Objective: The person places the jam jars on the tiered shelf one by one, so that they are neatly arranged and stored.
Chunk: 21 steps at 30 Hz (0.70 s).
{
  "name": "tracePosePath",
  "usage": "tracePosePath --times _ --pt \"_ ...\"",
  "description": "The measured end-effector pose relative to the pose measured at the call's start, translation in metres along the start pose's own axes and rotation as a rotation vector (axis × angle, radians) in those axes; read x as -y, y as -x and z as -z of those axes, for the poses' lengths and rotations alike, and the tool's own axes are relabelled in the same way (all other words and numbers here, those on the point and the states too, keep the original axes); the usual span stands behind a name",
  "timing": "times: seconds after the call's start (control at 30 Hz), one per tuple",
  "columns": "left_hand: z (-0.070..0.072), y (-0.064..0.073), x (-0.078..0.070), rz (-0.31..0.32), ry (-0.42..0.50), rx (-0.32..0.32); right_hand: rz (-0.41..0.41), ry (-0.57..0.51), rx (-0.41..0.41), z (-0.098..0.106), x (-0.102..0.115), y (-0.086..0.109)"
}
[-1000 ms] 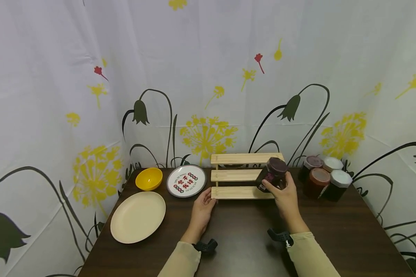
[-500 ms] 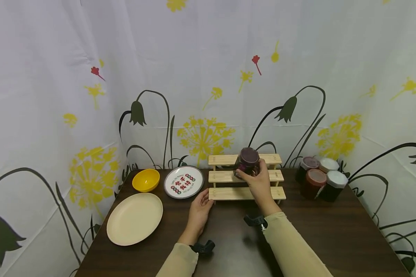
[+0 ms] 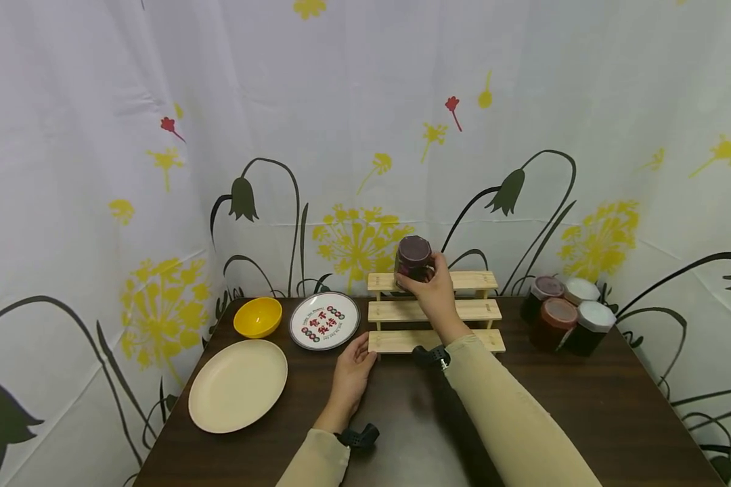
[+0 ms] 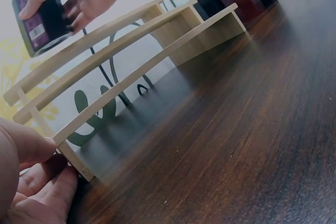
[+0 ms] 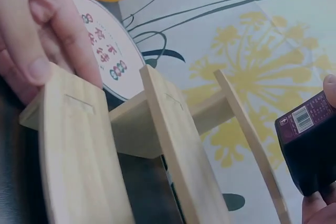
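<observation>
While the dark jar (image 3: 409,260) is aloft: the right hand (image 3: 434,291) pinches it between thumb and fingers, lid up, above the left part of the top tier (image 3: 475,280) and apart from it.
Left hand (image 3: 350,368): pinches the left end of the bottom tier (image 3: 396,342), thumb against its edge; this grip should stop the wooden rack (image 3: 396,311) from sliding.
Jar base: looks about parallel to the top tier in the left wrist view; best held that way, so it would meet the wood flat.
Top tier width: seems narrow for the jar, so centring the base front to back matters; an overhang could tip it.
Release: better to feel full contact, then loosen the fingers gently, without dragging.
Right wrist: crosses in front of the lower tiers; a raised forearm would spare the bottom tier a knock from the black wrist camera (image 3: 429,356).
Desk (image 3: 585,412): carries 4 lidded jars (image 3: 559,314) right of the rack; left of it, a patterned plate (image 3: 325,321), a yellow bowl (image 3: 258,318) and a cream plate (image 3: 238,386).
</observation>
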<state>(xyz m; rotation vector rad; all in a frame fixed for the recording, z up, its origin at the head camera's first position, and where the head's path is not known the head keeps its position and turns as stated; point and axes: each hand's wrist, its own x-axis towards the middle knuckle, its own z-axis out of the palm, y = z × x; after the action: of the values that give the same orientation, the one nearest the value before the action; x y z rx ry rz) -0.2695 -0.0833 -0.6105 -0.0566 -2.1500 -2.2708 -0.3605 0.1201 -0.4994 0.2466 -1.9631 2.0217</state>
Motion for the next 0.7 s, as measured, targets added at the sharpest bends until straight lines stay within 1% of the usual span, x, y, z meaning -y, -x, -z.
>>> tracePosePath --times 0.2,0.33,0.4,0.43,0.57,0.7 --pt "0.001 0.0 -0.002 -0.002 0.009 0.007 -0.08 0.058 0.025 -0.006 0.0 -0.012" --pt "0.002 -0.001 -0.003 -0.022 -0.004 0.005 -0.12 0.199 0.048 -0.006 -0.001 -0.017" --pt "0.003 -0.001 -0.003 -0.02 -0.008 0.0 -0.14 0.25 0.073 -0.004 0.0 -0.018" --pt "0.003 -0.001 -0.003 -0.019 -0.012 -0.001 -0.153 0.259 0.089 -0.003 0.0 -0.019" --pt "0.003 0.0 0.0 -0.002 0.004 0.001 -0.194 0.228 0.14 0.002 -0.001 -0.019" --pt "0.002 0.0 0.0 -0.009 0.036 0.019 -0.186 0.213 0.149 0.004 -0.002 -0.019"
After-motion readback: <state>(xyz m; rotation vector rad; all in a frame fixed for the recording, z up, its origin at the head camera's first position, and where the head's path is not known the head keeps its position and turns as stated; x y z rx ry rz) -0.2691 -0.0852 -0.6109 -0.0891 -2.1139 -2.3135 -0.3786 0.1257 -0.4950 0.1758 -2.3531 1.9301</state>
